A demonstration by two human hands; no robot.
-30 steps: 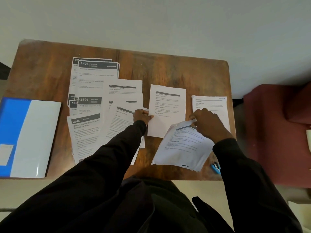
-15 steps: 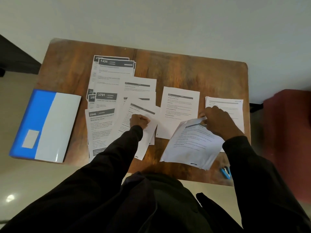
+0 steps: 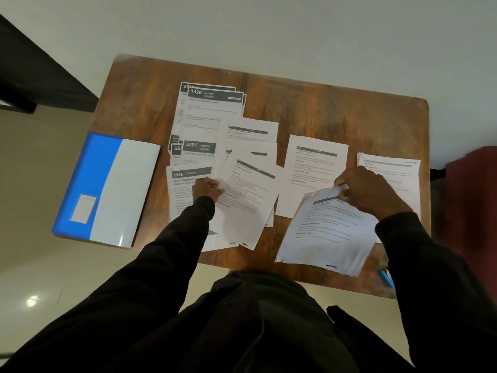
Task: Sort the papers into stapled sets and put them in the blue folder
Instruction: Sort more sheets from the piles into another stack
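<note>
Several white sheets [image 3: 209,111] (dark headers), fanned, overlapping

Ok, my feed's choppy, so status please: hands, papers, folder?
Left hand pinches a tilted sheet in the left spread. Right hand grips the top of the fanned stack. Blue folder untouched at the left edge of the table; nothing blocking it.
</note>
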